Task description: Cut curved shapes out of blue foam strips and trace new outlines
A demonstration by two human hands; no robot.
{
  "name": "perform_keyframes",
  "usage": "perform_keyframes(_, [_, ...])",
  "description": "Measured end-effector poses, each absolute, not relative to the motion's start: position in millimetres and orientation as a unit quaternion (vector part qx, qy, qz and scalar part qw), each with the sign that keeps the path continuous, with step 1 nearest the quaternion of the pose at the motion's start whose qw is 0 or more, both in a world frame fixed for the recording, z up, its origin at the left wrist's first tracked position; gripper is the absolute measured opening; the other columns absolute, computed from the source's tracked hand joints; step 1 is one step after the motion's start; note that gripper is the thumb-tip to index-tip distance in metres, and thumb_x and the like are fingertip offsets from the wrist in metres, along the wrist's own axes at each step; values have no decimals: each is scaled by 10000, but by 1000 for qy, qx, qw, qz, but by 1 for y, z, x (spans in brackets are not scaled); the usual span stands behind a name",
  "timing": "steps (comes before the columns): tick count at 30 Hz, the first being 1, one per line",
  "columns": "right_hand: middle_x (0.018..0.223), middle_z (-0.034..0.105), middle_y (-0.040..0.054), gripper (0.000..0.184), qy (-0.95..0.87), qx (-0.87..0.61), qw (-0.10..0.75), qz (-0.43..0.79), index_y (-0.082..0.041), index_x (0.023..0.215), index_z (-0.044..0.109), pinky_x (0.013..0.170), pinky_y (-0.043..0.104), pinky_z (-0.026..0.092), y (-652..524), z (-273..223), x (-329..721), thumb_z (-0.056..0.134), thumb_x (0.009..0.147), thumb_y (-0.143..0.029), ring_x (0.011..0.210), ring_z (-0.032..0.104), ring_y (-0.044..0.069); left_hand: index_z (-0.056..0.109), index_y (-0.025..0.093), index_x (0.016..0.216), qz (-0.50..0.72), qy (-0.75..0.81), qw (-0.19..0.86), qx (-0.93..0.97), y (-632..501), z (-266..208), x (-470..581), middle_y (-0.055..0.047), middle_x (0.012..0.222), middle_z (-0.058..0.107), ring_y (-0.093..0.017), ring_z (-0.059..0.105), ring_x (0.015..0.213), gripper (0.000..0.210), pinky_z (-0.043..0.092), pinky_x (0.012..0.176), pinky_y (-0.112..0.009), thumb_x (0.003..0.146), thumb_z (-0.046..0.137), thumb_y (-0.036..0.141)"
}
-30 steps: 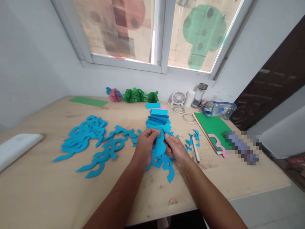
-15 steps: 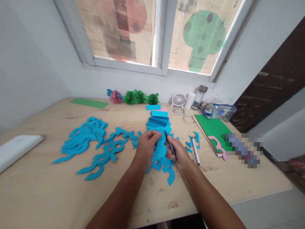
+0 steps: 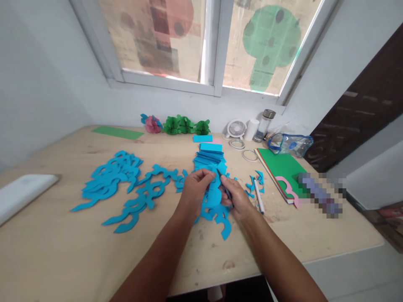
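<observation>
My left hand [image 3: 197, 187] pinches a scalloped piece of blue paper [image 3: 214, 196] between thumb and fingers. Against the right side of that paper, my right hand [image 3: 234, 193] is closed round a pair of dark scissors [image 3: 227, 193]; the fingers hide much of them. Beneath both hands lie cut wavy blue paper pieces [image 3: 224, 224]. Just beyond the hands is a stack of folded blue paper strips [image 3: 208, 157]. Small blue offcuts [image 3: 251, 184] lie right of my right hand, near a white pen [image 3: 259, 196].
Wavy blue cutouts [image 3: 110, 178] are heaped at left. Green paper sheets [image 3: 283, 167] with a pink cutout [image 3: 287, 188] lie right. Along the wall stand a small white fan [image 3: 236, 128], a glass bottle [image 3: 264, 126], a clear pouch [image 3: 291, 144] and green paper decorations [image 3: 185, 124].
The view has tilted slightly, so the table sits a little higher in the picture. Both hands keep their hold on the blue paper and the scissors, with little movement.
</observation>
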State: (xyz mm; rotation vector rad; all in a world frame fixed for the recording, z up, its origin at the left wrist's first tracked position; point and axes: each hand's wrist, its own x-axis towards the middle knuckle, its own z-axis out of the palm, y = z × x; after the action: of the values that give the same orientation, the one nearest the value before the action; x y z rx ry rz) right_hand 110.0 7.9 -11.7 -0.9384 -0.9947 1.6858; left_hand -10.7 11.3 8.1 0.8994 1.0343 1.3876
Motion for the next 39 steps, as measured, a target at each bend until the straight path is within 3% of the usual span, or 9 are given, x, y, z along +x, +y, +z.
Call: perform_keyframes(39, [368, 349, -108, 521, -360, -386, 511, 679, -199, 564, 403, 305, 183, 127, 7, -15, 103, 731, 636, -597, 293, 240, 29, 578, 162, 601, 597, 421, 585, 353, 12, 2, -6, 52, 519, 510, -82, 446, 485, 200, 367, 485, -203, 594, 719, 304])
